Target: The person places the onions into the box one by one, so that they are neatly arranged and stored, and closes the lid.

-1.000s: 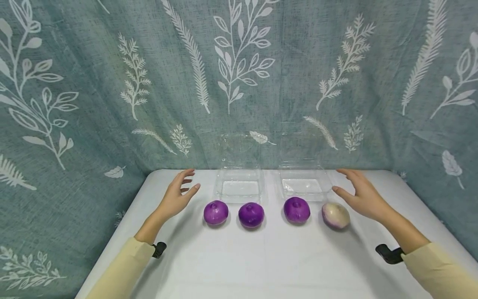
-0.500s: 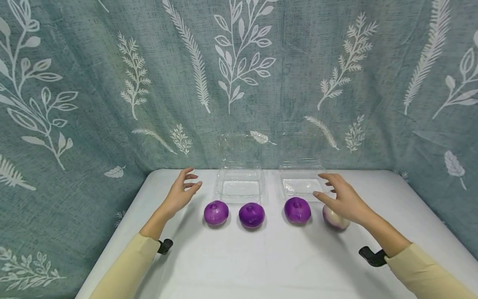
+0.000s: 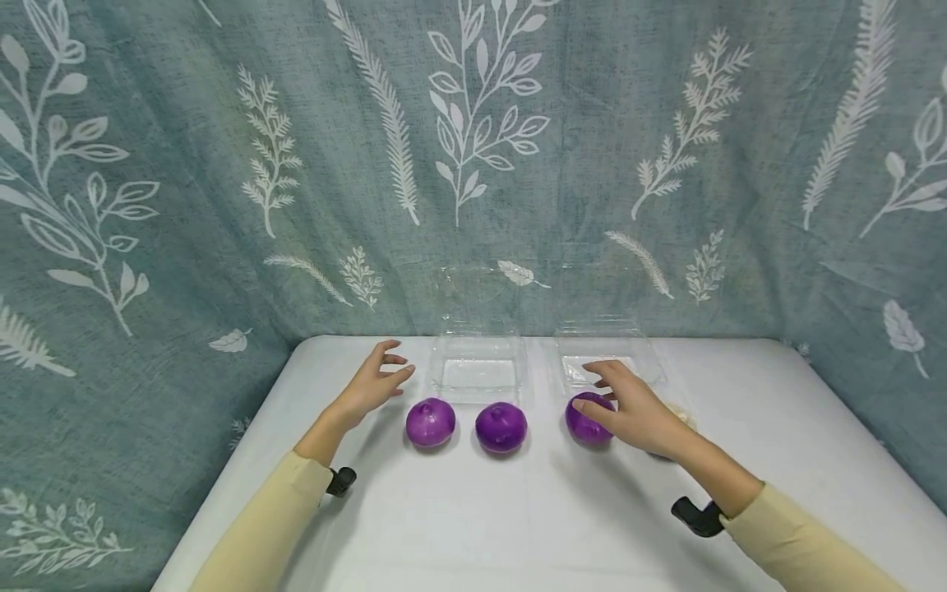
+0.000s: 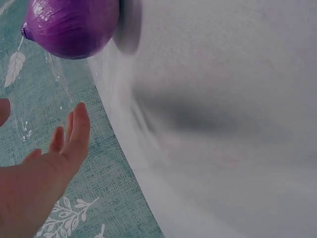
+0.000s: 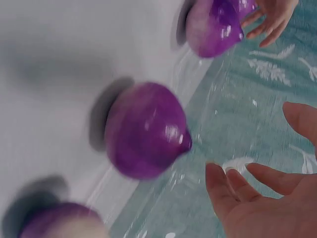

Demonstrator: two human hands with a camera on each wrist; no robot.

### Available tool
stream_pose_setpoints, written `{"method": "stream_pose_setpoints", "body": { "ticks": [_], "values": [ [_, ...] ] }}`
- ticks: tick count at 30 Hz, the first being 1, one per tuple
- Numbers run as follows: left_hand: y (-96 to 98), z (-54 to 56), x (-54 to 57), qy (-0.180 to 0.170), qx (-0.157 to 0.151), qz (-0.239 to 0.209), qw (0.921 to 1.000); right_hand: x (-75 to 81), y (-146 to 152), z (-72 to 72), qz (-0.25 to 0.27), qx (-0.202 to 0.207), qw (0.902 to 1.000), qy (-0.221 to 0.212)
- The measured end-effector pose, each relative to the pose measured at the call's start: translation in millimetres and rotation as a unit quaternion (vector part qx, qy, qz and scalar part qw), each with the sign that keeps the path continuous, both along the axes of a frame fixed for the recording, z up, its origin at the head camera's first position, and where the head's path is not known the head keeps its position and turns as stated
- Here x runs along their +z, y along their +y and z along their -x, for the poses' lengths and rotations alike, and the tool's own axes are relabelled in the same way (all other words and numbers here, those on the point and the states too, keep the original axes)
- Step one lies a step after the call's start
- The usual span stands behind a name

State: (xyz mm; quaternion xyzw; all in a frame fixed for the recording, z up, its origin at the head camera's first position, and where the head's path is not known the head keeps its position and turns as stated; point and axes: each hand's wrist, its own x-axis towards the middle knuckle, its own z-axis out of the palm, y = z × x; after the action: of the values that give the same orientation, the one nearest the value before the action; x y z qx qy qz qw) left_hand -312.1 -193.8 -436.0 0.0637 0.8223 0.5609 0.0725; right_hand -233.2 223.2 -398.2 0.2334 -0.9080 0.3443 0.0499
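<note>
My right hand point(image 3: 636, 415) is over the right purple onion point(image 3: 583, 431), with its fingers and thumb spread and nothing between them. In the right wrist view, that onion point(image 5: 144, 131) sits apart from the fingertips. A paler onion point(image 3: 682, 414) is mostly hidden behind this hand. My left hand point(image 3: 367, 388) hovers with loosely bent fingers, up and to the left of the leftmost purple onion point(image 3: 431, 423). Another purple onion point(image 3: 501, 427) lies to the right of that one. In the left wrist view, an onion point(image 4: 74, 29) shows beyond the relaxed fingers.
Two clear plastic clamshell boxes stand behind the onions with lids raised: the left box point(image 3: 438, 380) and the right box point(image 3: 653, 366). The white table point(image 3: 518, 518) ends at a teal leaf-patterned curtain point(image 3: 333, 164). Each wrist carries a black camera mount.
My right hand has swept left, from beyond the paler onion to over the right purple onion. The left hand has shifted slightly to the right. The onions and boxes stay put.
</note>
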Motion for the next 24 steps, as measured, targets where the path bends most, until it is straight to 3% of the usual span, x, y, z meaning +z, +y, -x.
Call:
{"method": "stream_pose_setpoints", "body": {
  "ticks": [12,24],
  "values": [
    [8.9,11.8,-8.1,-0.03,-0.037,-0.036,0.9982,-16.1,-40,7.0,-0.008,0.01,0.998,-0.062],
    [21.9,22.0,-13.2,-0.066,-0.032,-0.064,0.9952,-39.0,-65,16.7,0.038,0.012,0.9901,-0.135]
  ]
}}
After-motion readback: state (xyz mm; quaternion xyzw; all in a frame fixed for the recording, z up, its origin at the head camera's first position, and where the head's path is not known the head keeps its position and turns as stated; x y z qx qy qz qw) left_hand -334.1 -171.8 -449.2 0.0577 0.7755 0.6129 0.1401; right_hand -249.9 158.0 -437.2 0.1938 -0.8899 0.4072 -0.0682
